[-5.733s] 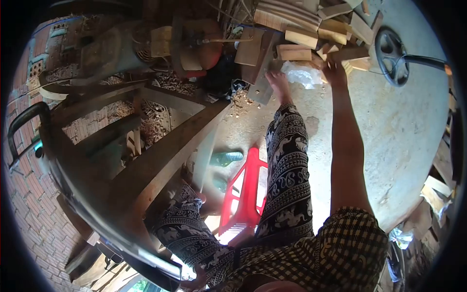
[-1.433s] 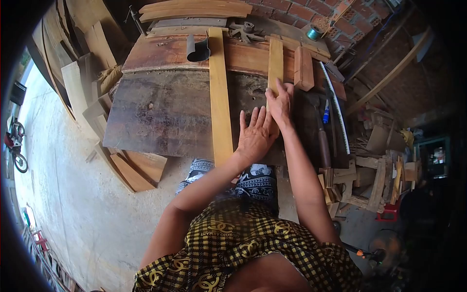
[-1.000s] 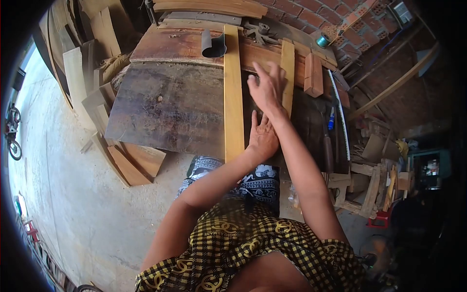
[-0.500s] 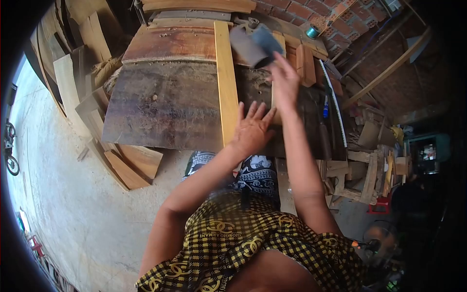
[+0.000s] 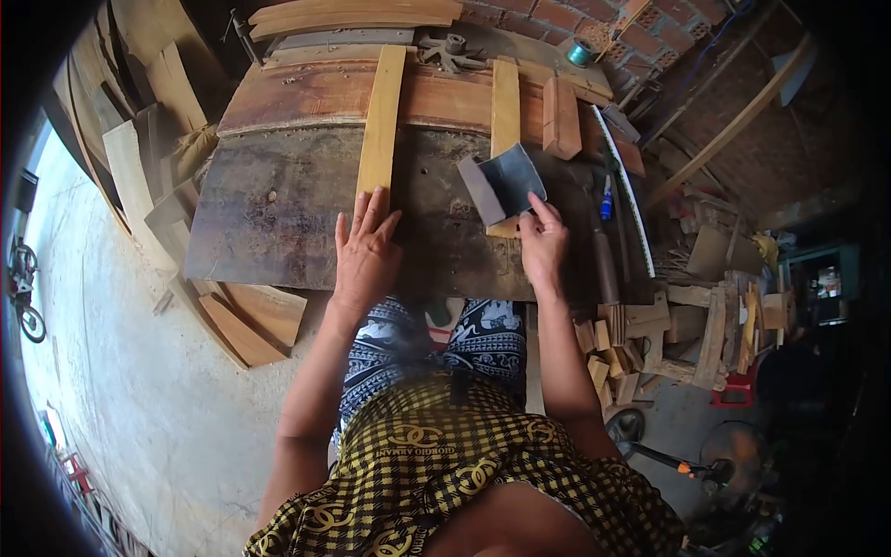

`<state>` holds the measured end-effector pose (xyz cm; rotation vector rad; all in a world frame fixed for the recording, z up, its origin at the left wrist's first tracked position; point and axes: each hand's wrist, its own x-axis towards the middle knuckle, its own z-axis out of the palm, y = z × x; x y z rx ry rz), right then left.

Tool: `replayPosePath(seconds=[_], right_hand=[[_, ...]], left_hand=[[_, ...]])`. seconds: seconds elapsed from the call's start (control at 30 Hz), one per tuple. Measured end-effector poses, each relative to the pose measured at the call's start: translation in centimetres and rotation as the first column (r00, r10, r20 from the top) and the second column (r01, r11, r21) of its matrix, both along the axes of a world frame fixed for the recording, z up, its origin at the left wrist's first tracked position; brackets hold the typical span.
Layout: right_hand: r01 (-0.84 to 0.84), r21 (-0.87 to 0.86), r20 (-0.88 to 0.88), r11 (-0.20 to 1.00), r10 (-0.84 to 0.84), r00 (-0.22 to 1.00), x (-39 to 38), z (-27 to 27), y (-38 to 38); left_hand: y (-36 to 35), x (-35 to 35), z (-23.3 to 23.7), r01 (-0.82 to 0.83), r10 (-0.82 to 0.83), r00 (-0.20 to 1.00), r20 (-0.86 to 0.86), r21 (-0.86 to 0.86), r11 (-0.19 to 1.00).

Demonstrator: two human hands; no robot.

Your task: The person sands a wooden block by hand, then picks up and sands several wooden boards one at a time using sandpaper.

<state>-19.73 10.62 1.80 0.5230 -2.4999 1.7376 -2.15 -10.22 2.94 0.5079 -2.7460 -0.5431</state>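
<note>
A long light wood strip (image 5: pixel 381 121) lies across the dark work board (image 5: pixel 288 204). On its near end rests my left hand (image 5: pixel 369 252), palm down with fingers spread. My right hand (image 5: pixel 544 243) pinches the near edge of a folded, curved sheet of dark sandpaper (image 5: pixel 513 180), grey-brown on its outer side. Beneath the sandpaper lies a shorter light wood strip (image 5: pixel 505 102), partly hidden by it.
A reddish wood block (image 5: pixel 561 119), a blue marker (image 5: pixel 606 203), a long dark tool (image 5: pixel 605 265) and a white-edged ruler (image 5: pixel 629 190) lie at the right. A metal clamp part (image 5: pixel 452 53) and green wire spool (image 5: pixel 580 53) stand behind. Wood offcuts (image 5: pixel 246 330) lean at the left.
The long strip and my left hand have moved left. My right hand has come down nearer my body with the sandpaper, which now hangs more open over the shorter strip.
</note>
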Motion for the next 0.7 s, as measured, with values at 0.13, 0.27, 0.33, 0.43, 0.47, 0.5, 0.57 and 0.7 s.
replayPosePath(seconds=[0.13, 0.27, 0.33, 0.43, 0.47, 0.5, 0.57, 0.7], right_hand=[[0.027, 0.306, -0.292, 0.952, 0.067, 0.954, 0.6, 0.6, 0.2], [0.206, 0.344, -0.548, 0.916, 0.018, 0.837, 1.2, 3.2, 0.3], [0.184, 0.316, -0.692, 0.931, 0.093, 0.715, 1.4, 4.4, 0.2], [0.019, 0.305, -0.653, 0.952, 0.194, 0.732, 3.2, 5.1, -0.1], [-0.091, 0.285, -0.602, 0.954, 0.252, 0.757, 3.2, 4.2, -0.3], [-0.130, 0.294, -0.612, 0.947, 0.291, 0.735, 3.1, 3.6, -0.8], [-0.096, 0.354, -0.559, 0.930, 0.293, 0.775, 2.8, 2.9, -1.5], [0.004, 0.599, -0.402, 0.801, 0.297, 0.866, 0.7, 2.4, -1.5]], left_hand=[[1.6, -0.2, 1.9, -0.099, 0.090, 0.982, -0.165, -0.047, 0.994], [4.2, -2.7, 0.9, 0.083, -0.079, 0.948, -0.309, 0.002, 0.997], [5.5, -4.3, 0.7, 0.120, -0.113, 0.959, -0.259, 0.011, 0.993], [6.0, -5.8, 1.5, 0.132, -0.115, 0.963, -0.244, 0.057, 0.990], [5.9, -6.2, 1.8, 0.142, -0.116, 0.967, -0.226, 0.101, 0.985], [5.8, -6.5, 1.9, 0.145, -0.120, 0.967, -0.224, 0.097, 0.985], [5.5, -6.5, 1.9, 0.169, -0.156, 0.970, -0.186, 0.058, 0.984], [5.6, -6.2, 1.6, 0.161, -0.139, 0.976, -0.167, 0.124, 0.979]])
